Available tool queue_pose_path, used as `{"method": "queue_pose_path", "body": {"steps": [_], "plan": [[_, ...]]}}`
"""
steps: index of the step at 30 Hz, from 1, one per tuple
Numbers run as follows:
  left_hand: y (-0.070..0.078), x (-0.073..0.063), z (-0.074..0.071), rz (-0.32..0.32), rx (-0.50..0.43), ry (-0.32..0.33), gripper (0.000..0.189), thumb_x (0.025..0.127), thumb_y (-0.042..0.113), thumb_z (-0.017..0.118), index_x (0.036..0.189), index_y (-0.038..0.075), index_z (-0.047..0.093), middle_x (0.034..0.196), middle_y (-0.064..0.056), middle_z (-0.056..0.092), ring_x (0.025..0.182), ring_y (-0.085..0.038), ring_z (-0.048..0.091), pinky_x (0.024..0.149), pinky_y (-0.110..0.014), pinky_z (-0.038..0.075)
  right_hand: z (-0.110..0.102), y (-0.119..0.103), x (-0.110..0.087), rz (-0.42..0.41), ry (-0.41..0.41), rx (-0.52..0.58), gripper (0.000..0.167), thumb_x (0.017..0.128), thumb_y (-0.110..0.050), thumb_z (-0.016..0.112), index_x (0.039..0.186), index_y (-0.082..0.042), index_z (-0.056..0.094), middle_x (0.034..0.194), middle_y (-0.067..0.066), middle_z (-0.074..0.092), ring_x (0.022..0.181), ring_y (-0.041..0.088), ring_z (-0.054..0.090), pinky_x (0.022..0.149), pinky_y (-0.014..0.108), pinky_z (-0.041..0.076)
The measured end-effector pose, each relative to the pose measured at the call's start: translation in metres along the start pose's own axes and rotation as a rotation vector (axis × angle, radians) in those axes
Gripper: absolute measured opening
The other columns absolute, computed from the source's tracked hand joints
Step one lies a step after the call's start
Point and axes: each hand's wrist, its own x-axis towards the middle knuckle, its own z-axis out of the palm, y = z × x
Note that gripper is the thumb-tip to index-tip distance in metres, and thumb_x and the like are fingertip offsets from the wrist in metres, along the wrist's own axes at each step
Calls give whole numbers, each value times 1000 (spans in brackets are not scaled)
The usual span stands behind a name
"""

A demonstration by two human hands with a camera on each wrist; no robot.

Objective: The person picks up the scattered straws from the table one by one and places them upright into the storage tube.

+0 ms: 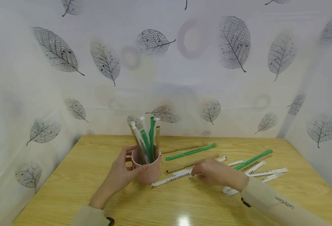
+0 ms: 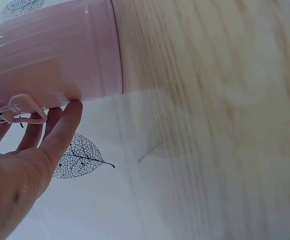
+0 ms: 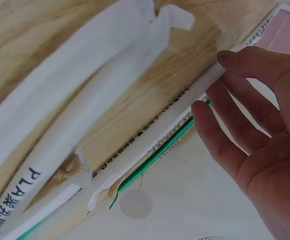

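A pink pail-shaped cup point(image 1: 147, 173) with small side handles stands upright on the table, holding several paper-wrapped straws point(image 1: 152, 135) in white, green and brown. My left hand point(image 1: 120, 174) grips it, thumb at the front and fingers round the far side; the left wrist view shows the fingertips against the wall of the cup. Right of the cup, my right hand point(image 1: 211, 172) pinches a white wrapped straw point(image 3: 150, 145) between thumb and fingers, low over the loose straws. A green straw point(image 3: 155, 155) lies just beyond it in the right wrist view.
Loose straws spread to the right: a green one point(image 1: 191, 152) behind the hand, another green one point(image 1: 254, 159) and several white ones point(image 1: 270, 172) farther right. A leaf-patterned curtain point(image 1: 166, 78) rises behind the wooden table point(image 1: 143, 207).
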Motion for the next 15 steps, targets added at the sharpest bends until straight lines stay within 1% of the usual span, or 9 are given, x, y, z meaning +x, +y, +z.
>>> {"method": "queue_pose_path", "body": {"steps": [4, 6, 8, 10, 13, 15], "plan": [[0, 0, 0, 2, 0, 1, 69, 89, 31, 81, 144, 14, 43, 133, -16, 58, 119, -31, 59, 84, -30, 60, 5, 0, 0, -26, 17, -19, 35, 85, 10, 72, 111, -13, 78, 107, 1, 75, 95, 14, 73, 79, 21, 60], [0, 0, -1, 3, 0, 1, 69, 89, 31, 80, 144, 14, 43, 133, -16, 59, 119, -31, 59, 84, -29, 60, 6, 0, 0, -52, 37, -38, 36, 85, 10, 73, 112, -14, 77, 103, 1, 73, 87, 9, 70, 74, 18, 58], [0, 0, -1, 3, 6, 1, 69, 89, 32, 80, 144, 14, 43, 133, -16, 59, 119, -31, 59, 84, -29, 60, 7, 0, 0, -78, 54, -71, 39, 85, 9, 73, 116, -15, 76, 99, -1, 71, 78, 4, 63, 68, 16, 54], [0, -1, 0, 5, 12, 1, 69, 89, 32, 80, 144, 14, 43, 134, -16, 59, 119, -31, 59, 84, -30, 60, 8, 0, 0, -107, 75, -109, 47, 85, 10, 72, 123, -17, 73, 97, -2, 69, 73, 0, 53, 64, 13, 47], [-1, -1, 0, 9, 20, 0, 69, 89, 32, 80, 144, 14, 43, 134, -16, 59, 119, -31, 59, 83, -30, 60, 8, -1, 0, -165, 135, -197, 58, 82, 11, 71, 131, -20, 70, 92, -4, 65, 70, -1, 39, 59, 10, 37], [-1, 0, 0, 14, 21, 1, 69, 89, 32, 80, 144, 14, 43, 134, -16, 59, 118, -31, 59, 83, -30, 60, 5, -1, 1, -203, 201, -246, 63, 78, 12, 71, 131, -22, 70, 89, -6, 62, 71, -1, 37, 58, 8, 34]]}}
